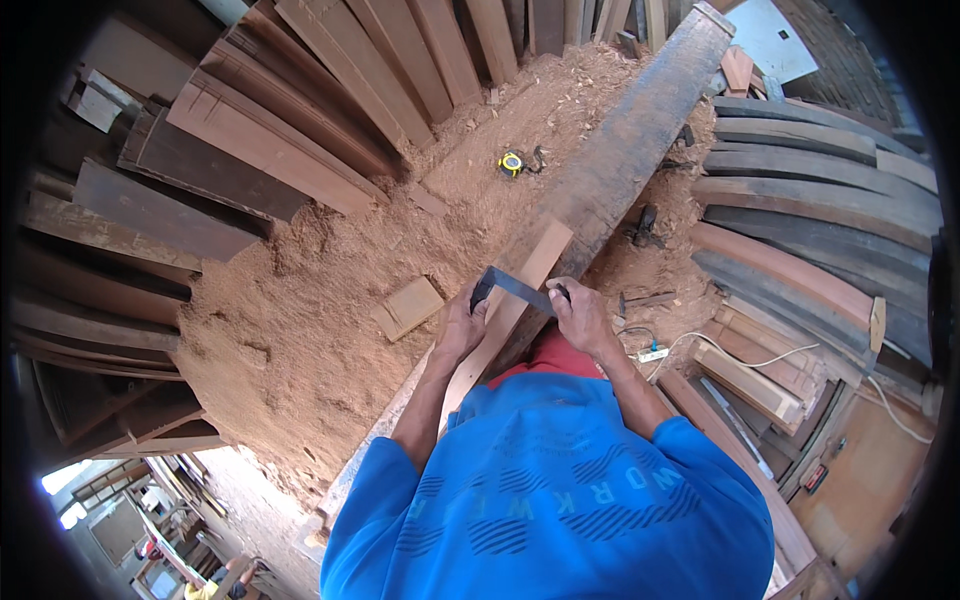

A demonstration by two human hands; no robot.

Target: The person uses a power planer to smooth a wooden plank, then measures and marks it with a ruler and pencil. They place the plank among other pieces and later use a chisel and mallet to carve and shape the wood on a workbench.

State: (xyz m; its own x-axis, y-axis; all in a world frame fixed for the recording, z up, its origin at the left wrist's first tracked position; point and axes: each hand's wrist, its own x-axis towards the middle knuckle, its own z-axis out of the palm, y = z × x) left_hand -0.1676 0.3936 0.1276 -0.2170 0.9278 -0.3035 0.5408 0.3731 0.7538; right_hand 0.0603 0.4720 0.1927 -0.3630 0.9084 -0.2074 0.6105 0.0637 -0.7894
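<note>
A drawknife (518, 287) with a dark blade lies across a long pale reddish wood strip (544, 254). Its left handle is wrapped by the fingers of my left hand (462, 326). On the opposite handle, my right hand (584, 318) is closed as well, thumb up near the blade's end. Beneath the strip runs a long, worn, dark bench plank (640, 125), slanting from the far right down toward my body. The strip's near part passes under my left forearm and out of sight by my blue shirt.
Shavings and sawdust (290, 310) cover the floor. A wood block (408, 308) and a yellow tape measure (511, 164) lie left of the bench. Boards (270, 135) lean around the left and back; curved timbers (810, 190) are stacked right. A white power strip (652, 354) trails a cord.
</note>
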